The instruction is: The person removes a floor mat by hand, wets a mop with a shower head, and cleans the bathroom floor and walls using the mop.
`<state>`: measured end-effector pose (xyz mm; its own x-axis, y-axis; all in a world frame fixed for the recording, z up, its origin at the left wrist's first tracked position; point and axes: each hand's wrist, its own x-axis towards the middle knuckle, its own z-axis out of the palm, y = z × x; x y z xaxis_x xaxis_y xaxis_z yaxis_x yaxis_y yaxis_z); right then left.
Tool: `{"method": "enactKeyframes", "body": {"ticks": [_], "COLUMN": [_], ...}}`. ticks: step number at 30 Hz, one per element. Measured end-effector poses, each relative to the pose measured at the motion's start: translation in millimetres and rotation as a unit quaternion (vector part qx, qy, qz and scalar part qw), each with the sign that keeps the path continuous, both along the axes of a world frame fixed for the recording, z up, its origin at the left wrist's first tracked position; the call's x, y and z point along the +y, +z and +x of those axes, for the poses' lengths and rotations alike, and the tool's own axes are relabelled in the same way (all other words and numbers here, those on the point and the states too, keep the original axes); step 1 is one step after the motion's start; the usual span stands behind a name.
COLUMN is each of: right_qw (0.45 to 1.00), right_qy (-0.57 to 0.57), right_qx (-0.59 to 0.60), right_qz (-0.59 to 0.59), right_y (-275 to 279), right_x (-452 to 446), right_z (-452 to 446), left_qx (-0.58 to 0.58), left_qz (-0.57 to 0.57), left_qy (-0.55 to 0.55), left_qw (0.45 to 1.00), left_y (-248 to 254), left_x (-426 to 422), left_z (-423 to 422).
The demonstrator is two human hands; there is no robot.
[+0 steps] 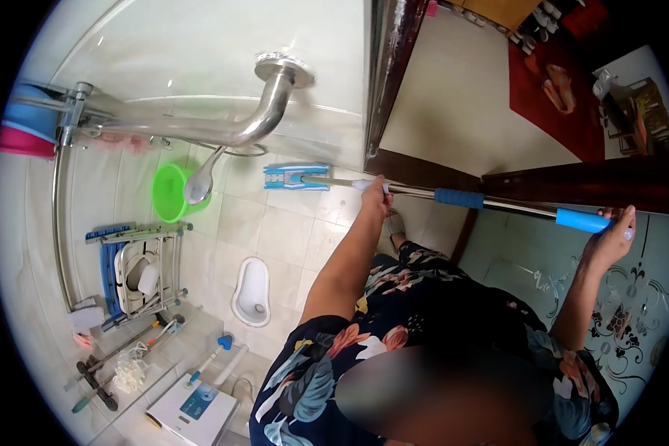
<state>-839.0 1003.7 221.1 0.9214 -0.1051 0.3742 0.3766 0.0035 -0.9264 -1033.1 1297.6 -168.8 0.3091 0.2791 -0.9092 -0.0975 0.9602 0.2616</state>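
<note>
A mop with a long metal pole (504,204) stretches across the middle of the view. Its blue and white head (297,177) is on the tiled floor near the wall. My left hand (377,195) is closed round the pole at a pale collar a short way from the mop head. At the far end, my right hand (615,232) is at the light blue end grip, with fingers curled on it and the thumb side turned up. A darker blue foam sleeve (459,198) lies on the pole between the two hands.
A green bucket (169,195) stands left of the mop head, under a shower head (199,182). A squat toilet (253,292) is set in the floor. A folded chair (137,275) leans at the left wall. A doorway (424,175) opens beyond the pole, beside a patterned glass panel (524,256).
</note>
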Motion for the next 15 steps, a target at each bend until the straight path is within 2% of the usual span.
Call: {"method": "enactKeyframes", "body": {"ticks": [2,4,5,6,7,8,9,15], "right_qw": [1.0,0.998,0.987,0.987,0.948,0.877,0.882,0.895], "right_qy": [0.015,0.014,0.056,0.055,0.218,0.375,0.389,0.379], "right_qx": [-0.007,-0.002,0.035,0.034,0.058,0.08,0.049,0.046], "right_qz": [0.004,0.059,0.147,0.147,0.223,0.29,0.263,0.23], "right_y": [6.2,16.3,21.3,24.9,27.8,28.8,29.9,46.4], "right_x": [-6.5,-6.4,-4.2,-7.7,-13.5,-15.8,-14.5,-11.1], "right_z": [1.8,1.6,-0.5,-1.3,-2.4,-3.7,-6.3,-10.5], "left_qx": [0.032,0.033,0.034,0.034,0.037,0.039,0.038,0.026], "left_qz": [0.009,0.007,0.005,0.005,0.005,0.006,0.005,-0.026], "left_qy": [-0.026,-0.06,-0.091,-0.092,-0.092,-0.092,-0.09,-0.08], "left_qw": [0.999,0.998,0.995,0.995,0.995,0.995,0.995,0.996], "left_y": [6.3,10.0,12.4,16.3,20.0,23.0,28.5,38.2], "left_x": [-2.8,-4.4,-4.6,-5.9,-7.8,-7.4,-5.4,4.5], "left_z": [5.3,6.8,8.2,10.3,12.4,13.8,15.1,14.4]}}
